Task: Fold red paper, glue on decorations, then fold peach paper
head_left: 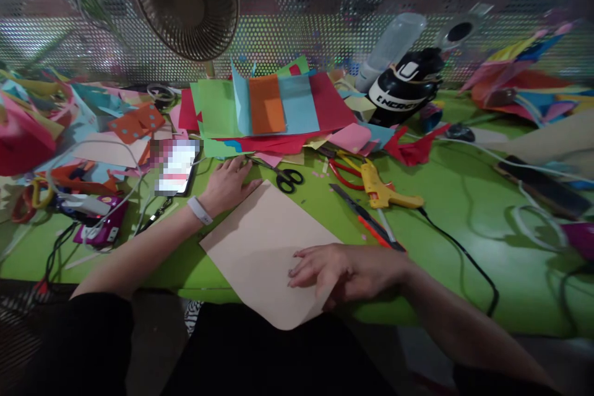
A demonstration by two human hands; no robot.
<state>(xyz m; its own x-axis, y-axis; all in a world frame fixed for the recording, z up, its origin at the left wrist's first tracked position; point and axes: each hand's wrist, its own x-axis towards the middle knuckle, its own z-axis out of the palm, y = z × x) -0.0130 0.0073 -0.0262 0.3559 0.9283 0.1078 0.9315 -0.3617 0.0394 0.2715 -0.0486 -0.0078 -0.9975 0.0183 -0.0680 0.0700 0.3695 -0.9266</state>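
A plain beige sheet of paper (269, 241) lies in front of me, its near corner bending over the table's front edge. My right hand (346, 269) grips the sheet's right side, fingers bent over the top and the edge curled up by the palm. Beyond the sheet's left corner my left hand (229, 184) rests on the table, fingers stretched out and nothing held. Its fingertips reach the paper pile and lie close to the black-handled scissors (288, 179). A yellow glue gun (378, 185) and a utility knife (369, 221) lie right of the sheet.
Stacked coloured paper (266, 105) stands at the back under a fan (188, 3). A phone (179, 167) and a purple power strip (102, 223) with cables lie on the left. A black bottle (403, 90) stands back right; a black cord (464, 253) crosses the right side.
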